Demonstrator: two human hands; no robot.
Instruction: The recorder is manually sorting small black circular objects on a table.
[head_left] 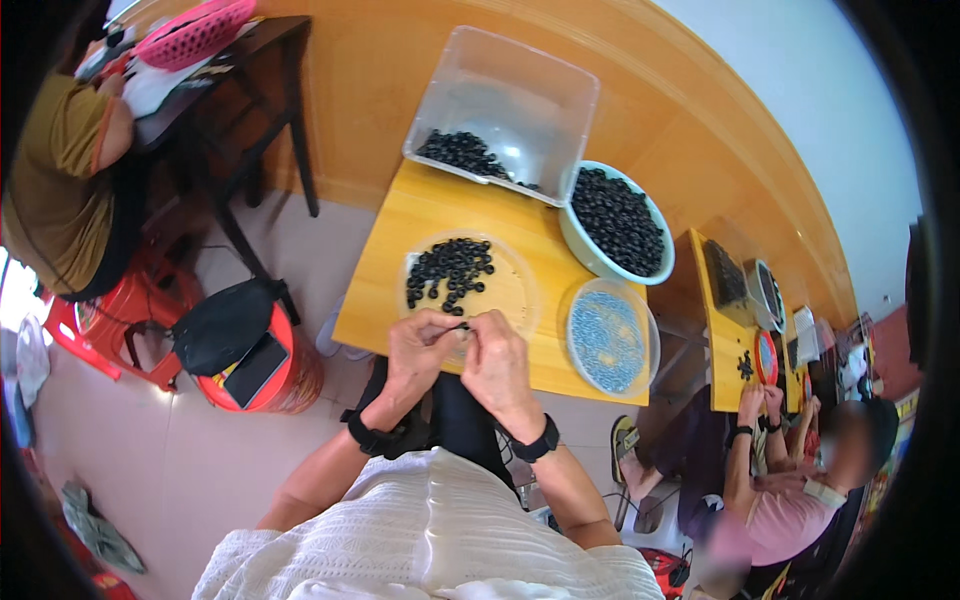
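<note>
My left hand and my right hand meet at the near edge of the yellow wooden table. Between their pinched fingertips is a small black piece, mostly hidden, which looks like one of the black rings. Just beyond them lies a clear round tray with a loose heap of black rings on its left side. To the right of my right hand sits a shallow clear dish of many small light-blue pieces, too small to identify.
A clear plastic bin with black rings leans at the table's back. Beside it stands a pale-blue basin full of them. A red bucket is on the floor at left. Other people sit at tables left and right.
</note>
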